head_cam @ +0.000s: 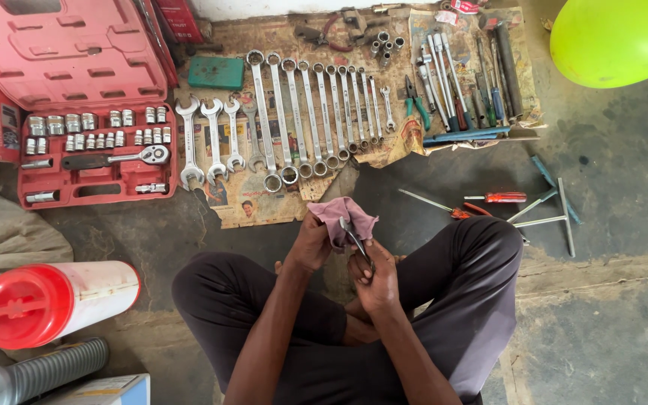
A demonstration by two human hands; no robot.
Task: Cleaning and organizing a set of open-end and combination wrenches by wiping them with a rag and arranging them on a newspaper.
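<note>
I sit cross-legged on the floor. My left hand (pixel 310 244) grips a pink cloth (pixel 343 214) wrapped over the upper end of a small metal tool (pixel 355 241). My right hand (pixel 373 281) clasps the tool's lower end just above my lap. The tool looks like a small wrench or pliers, but its head is hidden by the cloth.
Several wrenches (pixel 294 120) lie in a row on newspaper (pixel 256 202) ahead. A red socket set case (pixel 95 154) stands open at left. Screwdrivers (pixel 496 198) and T-handles (pixel 553 206) lie at right. A red-capped white container (pixel 54 300) is at lower left, a green balloon (pixel 616 37) at top right.
</note>
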